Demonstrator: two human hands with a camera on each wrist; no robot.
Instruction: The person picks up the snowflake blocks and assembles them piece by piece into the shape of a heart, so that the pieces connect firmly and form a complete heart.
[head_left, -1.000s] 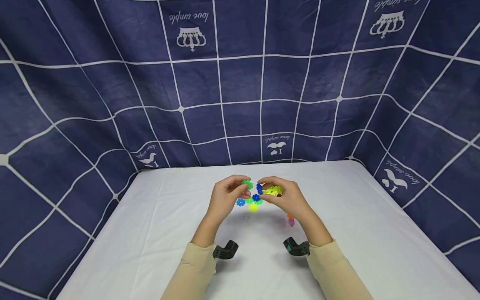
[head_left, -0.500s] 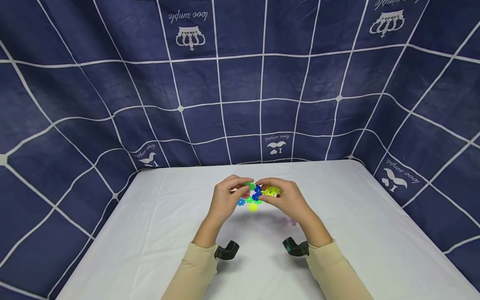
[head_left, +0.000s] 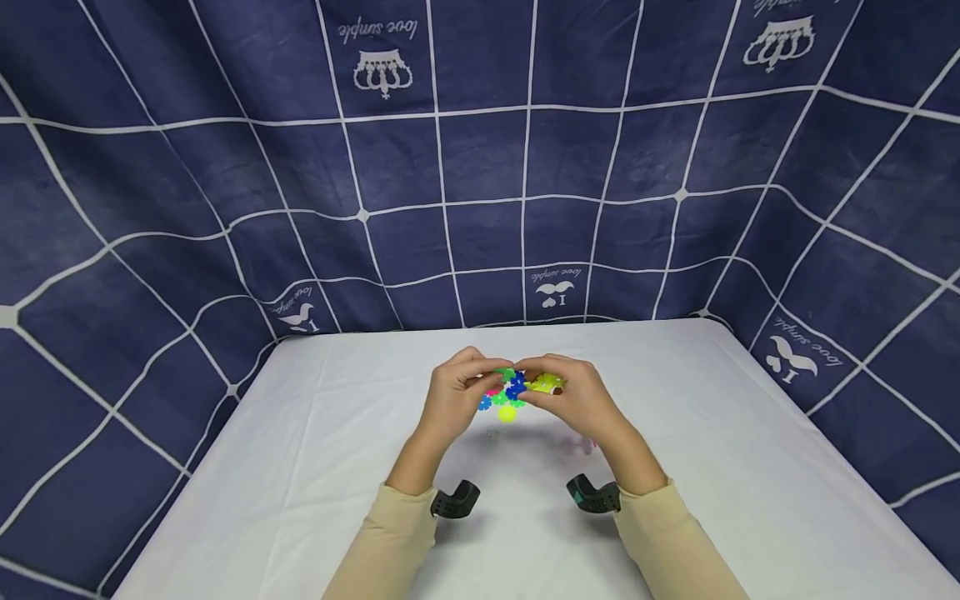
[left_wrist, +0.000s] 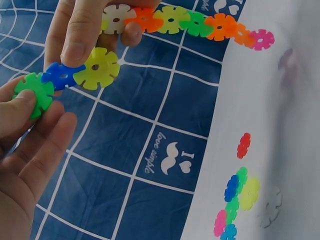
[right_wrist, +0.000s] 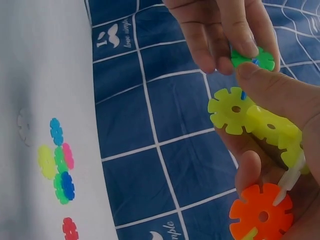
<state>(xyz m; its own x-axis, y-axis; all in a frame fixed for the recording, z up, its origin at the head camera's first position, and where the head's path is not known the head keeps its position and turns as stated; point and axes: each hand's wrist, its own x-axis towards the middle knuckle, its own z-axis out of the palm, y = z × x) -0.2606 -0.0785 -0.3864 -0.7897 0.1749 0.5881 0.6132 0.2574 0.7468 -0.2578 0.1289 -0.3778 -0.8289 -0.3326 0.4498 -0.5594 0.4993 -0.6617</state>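
Note:
My left hand (head_left: 452, 400) pinches a green snowflake disc (left_wrist: 35, 95) between thumb and fingers. My right hand (head_left: 581, 398) grips a chain of interlocking snowflake discs. The chain's blue disc (left_wrist: 63, 76) sits under the right fingertips, its edge meeting the green disc's edge. Beyond it comes a yellow disc (left_wrist: 97, 68). The rest of the chain trails past the right hand, with a whitish disc (left_wrist: 116, 19), an orange disc (left_wrist: 221, 26) and a pink disc (left_wrist: 262, 40) at the far end. In the right wrist view, the palm partly hides the chain.
Loose discs lie on the white tablecloth (head_left: 315, 467) below the hands: a yellow one (head_left: 507, 413), a red one (left_wrist: 243, 145), a pink one (left_wrist: 220, 222), several green and blue ones, and a clear one (left_wrist: 272, 205). A navy checked curtain (head_left: 480, 167) surrounds the table.
My left hand has moved right with the green disc, closing the gap to the blue disc in my right hand. The right hand has stayed nearly in place.

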